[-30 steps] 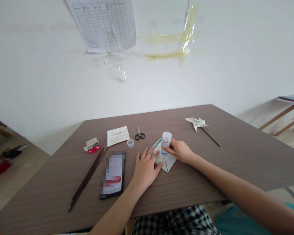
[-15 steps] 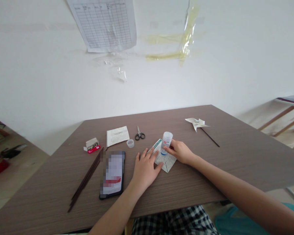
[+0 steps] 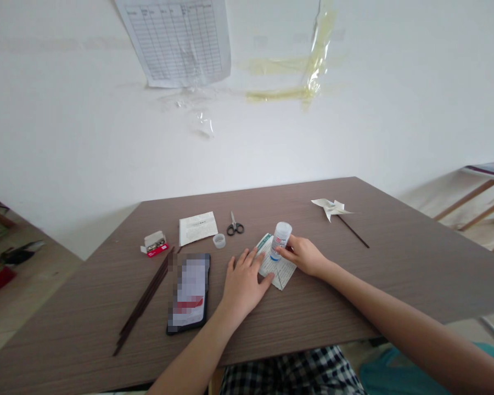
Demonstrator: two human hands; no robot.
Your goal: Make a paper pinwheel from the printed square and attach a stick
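Toward the bench's (image 3: 395,263) front edge, your right hand (image 3: 307,255) grips the tube (image 3: 280,240) on the paper (image 3: 281,275); your left hand (image 3: 243,281) lies spread, steadying it. Advised: light, outward strokes.

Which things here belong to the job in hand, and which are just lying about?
Seemingly in the job: glue stick in right hand, folded printed paper under left hand, cap (probably).
Lying about, though some may belong: smartphone, scissors, paper pinwheel, sticks, red box, flat printed paper.

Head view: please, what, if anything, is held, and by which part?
The right hand holds the white tube by its lower half; the left hand rests on paper.
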